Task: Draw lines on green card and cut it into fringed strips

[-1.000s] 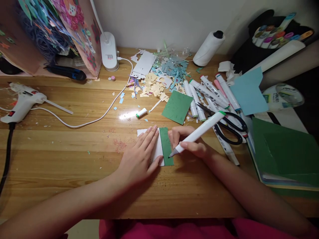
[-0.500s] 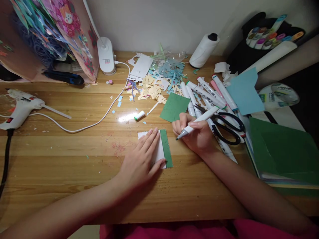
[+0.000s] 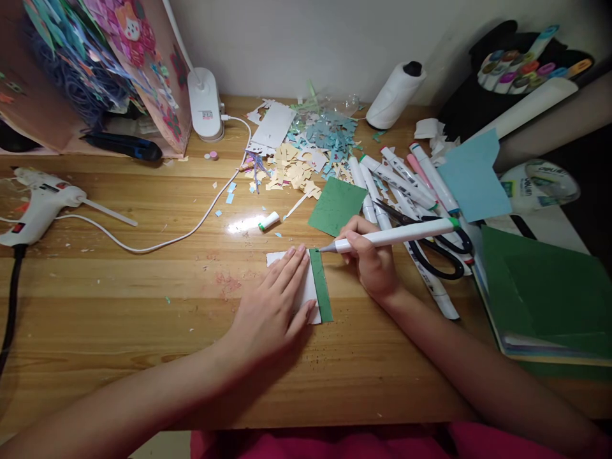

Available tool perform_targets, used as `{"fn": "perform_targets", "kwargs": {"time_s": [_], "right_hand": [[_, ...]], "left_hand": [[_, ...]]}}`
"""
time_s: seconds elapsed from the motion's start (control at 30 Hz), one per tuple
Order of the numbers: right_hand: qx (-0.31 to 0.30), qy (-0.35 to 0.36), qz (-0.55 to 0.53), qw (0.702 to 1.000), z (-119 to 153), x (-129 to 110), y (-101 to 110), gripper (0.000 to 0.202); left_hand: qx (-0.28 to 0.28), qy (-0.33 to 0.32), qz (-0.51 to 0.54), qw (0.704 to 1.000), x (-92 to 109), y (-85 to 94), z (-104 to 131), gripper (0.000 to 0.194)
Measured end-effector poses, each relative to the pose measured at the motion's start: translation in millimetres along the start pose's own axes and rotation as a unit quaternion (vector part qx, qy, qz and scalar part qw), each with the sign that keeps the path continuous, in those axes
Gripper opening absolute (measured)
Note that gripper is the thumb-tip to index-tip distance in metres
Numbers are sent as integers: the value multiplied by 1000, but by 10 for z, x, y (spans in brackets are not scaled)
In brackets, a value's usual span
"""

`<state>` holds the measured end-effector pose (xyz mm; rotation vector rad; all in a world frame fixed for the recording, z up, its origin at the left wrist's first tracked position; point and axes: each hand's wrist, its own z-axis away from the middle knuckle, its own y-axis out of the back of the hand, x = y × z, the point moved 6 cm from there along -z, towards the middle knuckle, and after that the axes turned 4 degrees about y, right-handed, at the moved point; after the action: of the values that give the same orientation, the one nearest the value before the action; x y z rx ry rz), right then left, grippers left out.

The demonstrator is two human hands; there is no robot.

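Note:
My left hand (image 3: 277, 290) lies flat, fingers stretched, over a white piece of paper (image 3: 310, 294). Along the right side of that paper shows a strip of green paper (image 3: 322, 287). My right hand (image 3: 375, 261) grips a white marker (image 3: 396, 234) with a green end, held almost level. Its grey tip is at the top end of the green strip, where a small dark mark shows. Behind my right hand lies a green paper square (image 3: 337, 205). The marker's white cap (image 3: 268, 221) rests on the table beyond my left hand.
Black-handled scissors (image 3: 440, 248) lie across several markers (image 3: 401, 182) at right. Paper scraps (image 3: 306, 146) are heaped by the wall. A glue gun (image 3: 41, 204) and a white cable (image 3: 191, 233) occupy the left. Green sheets (image 3: 540, 293) are stacked on the right.
My right hand has shifted the marker left and up, tipping it nearly level, and its tip has come to the green strip's top. My left hand stays on the white paper.

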<state>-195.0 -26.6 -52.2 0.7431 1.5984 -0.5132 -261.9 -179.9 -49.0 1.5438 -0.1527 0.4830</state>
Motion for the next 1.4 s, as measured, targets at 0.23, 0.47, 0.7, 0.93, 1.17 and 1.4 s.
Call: {"fn": "perform_targets", "kwargs": {"time_s": [0.23, 0.47, 0.7, 0.93, 1.17, 1.4], "right_hand": [[-26, 1, 88, 996, 10, -32, -21, 24], [-48, 16, 131, 990, 20, -46, -61, 24], [-50, 25, 142, 988, 24, -43, -63, 26], [-55, 25, 152, 987, 33, -42, -85, 24], [-61, 37, 158, 985, 23, -63, -95, 23], [-53, 42, 154, 986, 24, -61, -97, 23]], "left_hand": [[-3, 2, -3, 1000, -8, -13, -4, 59], [-1, 3, 5, 1000, -8, -10, -8, 59], [2, -2, 6, 1000, -11, -16, -8, 58], [3, -4, -9, 1000, -10, -28, -4, 59], [5, -3, -3, 1000, -4, -13, -13, 59], [7, -7, -19, 1000, -4, -15, -22, 59]]}}
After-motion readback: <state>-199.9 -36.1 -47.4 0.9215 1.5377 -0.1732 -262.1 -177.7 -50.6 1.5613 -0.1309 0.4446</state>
